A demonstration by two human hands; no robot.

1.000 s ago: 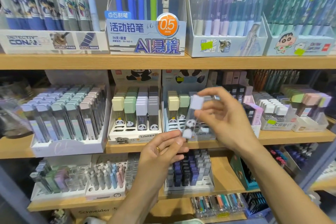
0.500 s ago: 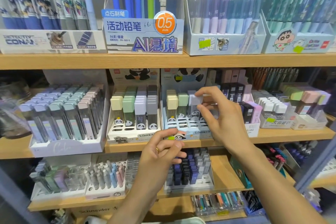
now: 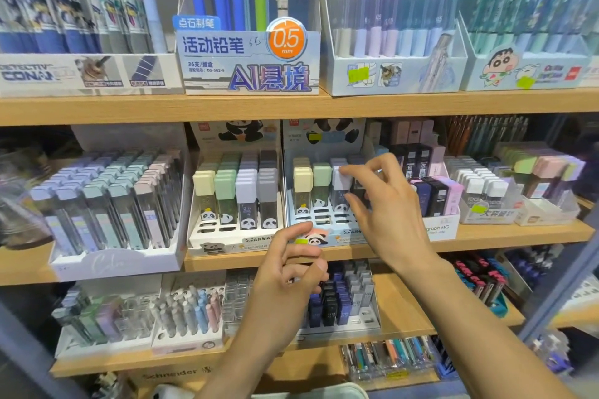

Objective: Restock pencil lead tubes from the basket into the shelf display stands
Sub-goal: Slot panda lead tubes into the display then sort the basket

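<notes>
I am filling the right panda display stand (image 3: pixel 319 238): its rear rows are holding tubes, its front slots are sitting bare, so much is left. My right hand (image 3: pixel 385 204) is pinching the lavender-capped lead tube (image 3: pixel 341 186) standing in its slot, under my fingertips. My left hand (image 3: pixel 285 275) is hovering below, loosely curled, seemingly holding nothing.

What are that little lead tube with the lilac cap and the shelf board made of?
Lead tube: looks like clear glossy plastic, its contents showing through, with an opaque matte lilac cap. Shelf board: pale wood or wood-look laminate, faint grain; cannot tell which.
</notes>
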